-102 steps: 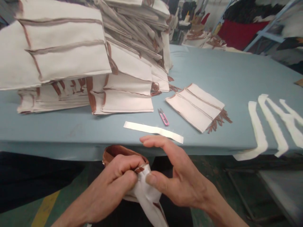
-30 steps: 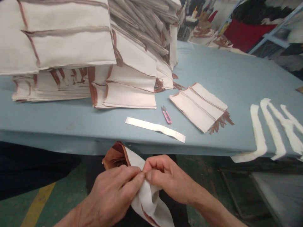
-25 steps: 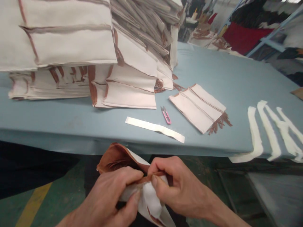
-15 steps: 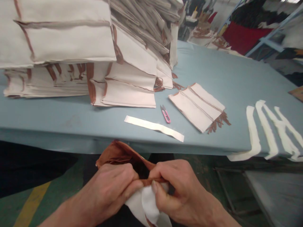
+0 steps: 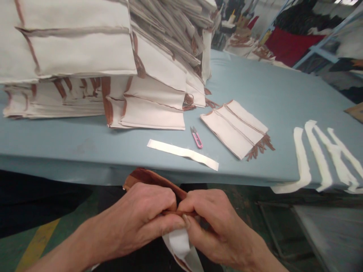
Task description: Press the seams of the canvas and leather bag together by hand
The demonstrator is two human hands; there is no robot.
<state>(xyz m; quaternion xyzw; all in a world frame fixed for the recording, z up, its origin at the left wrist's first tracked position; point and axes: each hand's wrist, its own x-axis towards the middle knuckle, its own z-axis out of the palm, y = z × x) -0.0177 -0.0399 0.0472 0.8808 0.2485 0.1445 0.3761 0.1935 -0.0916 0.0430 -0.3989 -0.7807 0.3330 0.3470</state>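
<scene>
Nearest the camera, below the front edge of the bench, the left hand and right hand are pressed together knuckle to knuckle, both closed tight on a fabric piece pinched between thumbs and fingertips. Its white part hangs down beneath the hands, and a brown fold of it rises behind the left hand, just under the bench edge. On the blue bench top just beyond lies a white strip, flat and slanted. Just behind its right half sit pink thread snips, apart from the strip. To the right of the snips lies a folded panel, cream with brown seams and a brown fringe at its near right end. Further right, curved white strips lie side by side, one drooping over the bench edge. Behind and to the left, tall stacks of the same cream, brown-trimmed panels fill the bench. Far off at the upper right shows a red cloth.
</scene>
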